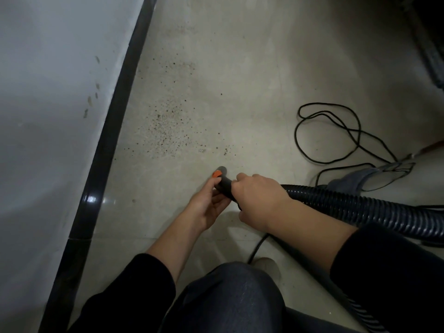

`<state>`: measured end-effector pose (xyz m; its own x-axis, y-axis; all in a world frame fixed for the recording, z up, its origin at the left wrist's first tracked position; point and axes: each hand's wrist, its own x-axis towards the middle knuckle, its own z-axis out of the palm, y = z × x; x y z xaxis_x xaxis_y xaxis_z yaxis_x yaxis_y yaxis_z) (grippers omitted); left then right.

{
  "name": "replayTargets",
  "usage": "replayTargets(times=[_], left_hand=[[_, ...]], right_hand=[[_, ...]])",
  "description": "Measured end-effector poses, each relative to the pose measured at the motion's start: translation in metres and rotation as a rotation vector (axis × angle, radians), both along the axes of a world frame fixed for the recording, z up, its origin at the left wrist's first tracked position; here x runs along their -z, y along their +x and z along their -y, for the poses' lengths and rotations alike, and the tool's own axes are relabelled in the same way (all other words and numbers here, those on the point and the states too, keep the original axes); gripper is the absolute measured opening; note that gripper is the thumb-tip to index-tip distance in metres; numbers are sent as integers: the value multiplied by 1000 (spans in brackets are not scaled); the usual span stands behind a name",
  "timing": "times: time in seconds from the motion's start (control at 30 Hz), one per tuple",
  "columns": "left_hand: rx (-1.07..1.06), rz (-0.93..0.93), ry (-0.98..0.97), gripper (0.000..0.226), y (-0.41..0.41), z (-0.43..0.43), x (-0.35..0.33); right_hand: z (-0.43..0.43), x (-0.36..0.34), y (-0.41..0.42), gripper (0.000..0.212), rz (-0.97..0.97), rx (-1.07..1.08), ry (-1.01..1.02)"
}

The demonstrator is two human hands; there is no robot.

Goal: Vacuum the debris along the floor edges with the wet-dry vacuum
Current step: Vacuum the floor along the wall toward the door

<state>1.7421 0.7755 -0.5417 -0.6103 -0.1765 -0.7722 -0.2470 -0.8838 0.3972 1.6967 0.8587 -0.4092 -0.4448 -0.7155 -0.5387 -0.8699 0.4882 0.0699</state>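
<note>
Fine brown debris (pixel 168 123) lies scattered on the pale tiled floor, close to the black skirting (pixel 105 140) under the white wall. A ribbed dark vacuum hose (pixel 348 205) runs in from the right and ends in a black nozzle (pixel 223 182) with an orange tab at its tip. My right hand (pixel 259 200) grips the hose end just behind the nozzle. My left hand (pixel 209 203) holds the nozzle from the left, thumb near the orange tab. The nozzle mouth sits just short of the debris patch.
A thin black cord (pixel 336 135) lies looped on the floor at the right. A grey cloth-like item (pixel 355 179) lies beside the hose. Dark furniture (pixel 430 44) fills the top right corner. My knee (pixel 230 296) is low in the middle.
</note>
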Motion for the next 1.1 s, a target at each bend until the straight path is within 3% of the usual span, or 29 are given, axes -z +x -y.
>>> replayTargets(times=[0.13, 1.1], left_hand=[[14, -9, -9, 37, -11, 0, -3], [1, 22, -71, 38, -57, 21, 4]], right_hand=[[4, 1, -3, 29, -25, 40, 9], [22, 16, -34, 32, -39, 169, -70]])
